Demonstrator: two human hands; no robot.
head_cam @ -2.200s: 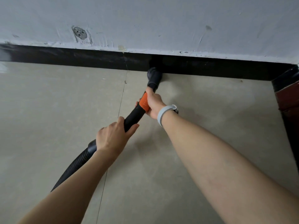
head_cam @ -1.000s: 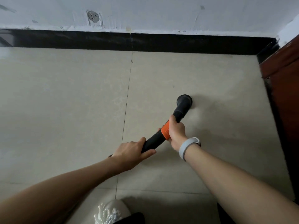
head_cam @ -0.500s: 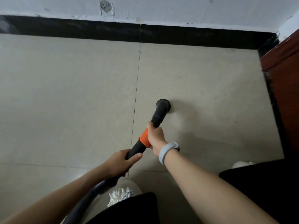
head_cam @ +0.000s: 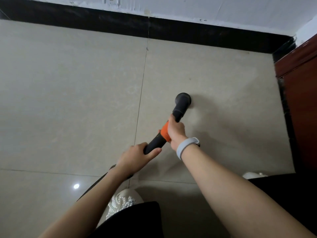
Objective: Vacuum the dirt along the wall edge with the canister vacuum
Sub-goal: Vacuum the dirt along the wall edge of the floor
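Floor: beige tiles, thin grout lines, one light glare. Wall: white, scuffed, above black baseboard. Cabinet: reddish-brown, at right. Vacuum wand: black with orange band, round nozzle on floor, well apart from baseboard. Right hand grips orange band; left hand grips black tube. White shoe. Grey wristband. No legible writing.

Glossy beige floor tiles, matt black nozzle — probably plastic, scuffed white wall
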